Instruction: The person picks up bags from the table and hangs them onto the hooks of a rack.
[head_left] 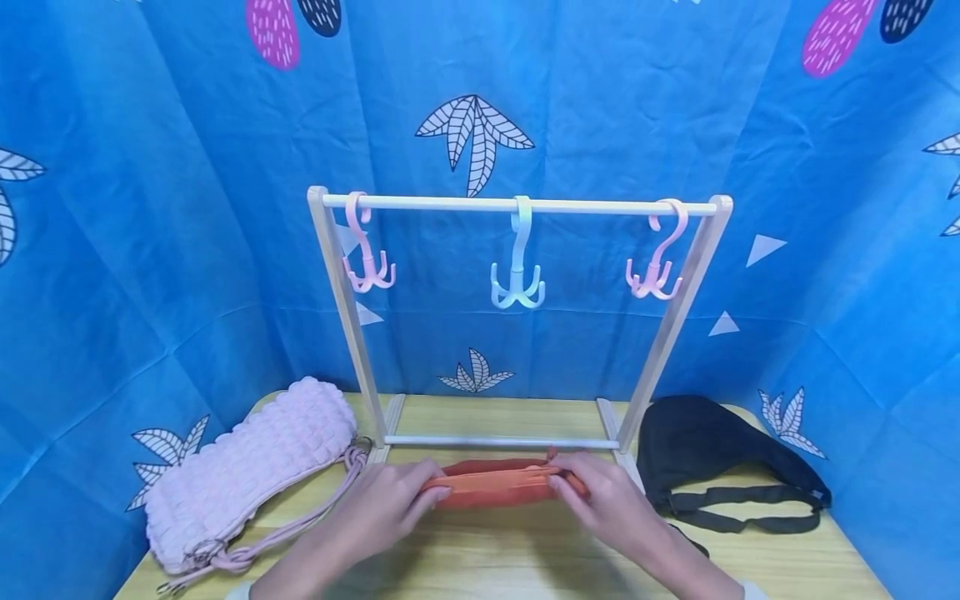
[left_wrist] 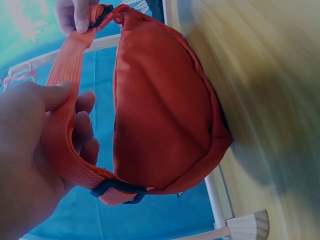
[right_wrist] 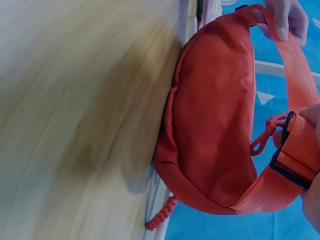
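A red-orange waist bag (left_wrist: 160, 105) hangs by its orange strap (head_left: 495, 481) between both hands, low in front of the rack. My left hand (head_left: 393, 496) grips one end of the strap, thumb over the webbing and fingers curled behind it in the left wrist view. On the other end, my right hand (head_left: 603, 496) holds the strap beside a black slider buckle (right_wrist: 287, 175). The strap is drawn fairly straight between the hands. A braided red cord (right_wrist: 162, 212) dangles at the bag's end. In the wrist views the bag's underside is close to the table; whether it touches, I cannot tell.
Behind the bag stands a white-and-wood rack (head_left: 427, 202) carrying a pink hook (head_left: 369, 271), a light-blue hook (head_left: 517, 283) and another pink hook (head_left: 655, 279). A puffy lilac bag (head_left: 255, 467) lies left on the wooden table (head_left: 480, 567), a black bag (head_left: 697, 450) right. Blue curtain surrounds it.
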